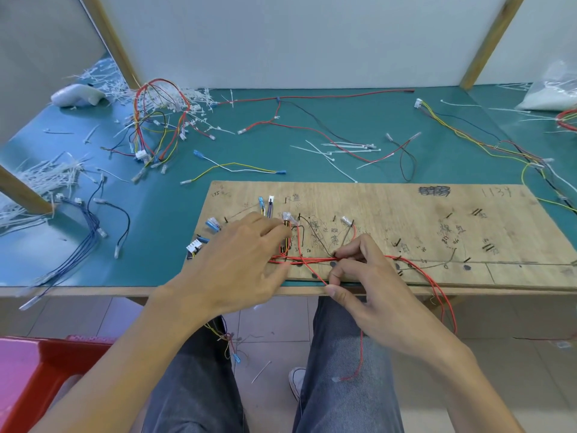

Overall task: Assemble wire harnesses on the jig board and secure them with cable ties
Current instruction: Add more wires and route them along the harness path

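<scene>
A plywood jig board (406, 214) with black pegs and pencil marks lies at the table's near edge. A bundle of red wires (312, 260) runs along its front, with more red wire hanging off the edge at the right. My left hand (240, 264) lies over the bundle's left end, fingers curled onto the wires near the white connectors (287, 217). My right hand (368, 282) pinches the red wires between thumb and fingers near the board's front edge. Loose white cable ties (346, 148) lie on the green mat behind the board.
The green table (156, 195) holds a finished multicolour harness (156, 120), loose wires, heaps of cut tie ends at the left, and a yellow-black harness (487, 142) at the right. A red bin (34, 379) stands on the floor at the lower left. My knees are under the table.
</scene>
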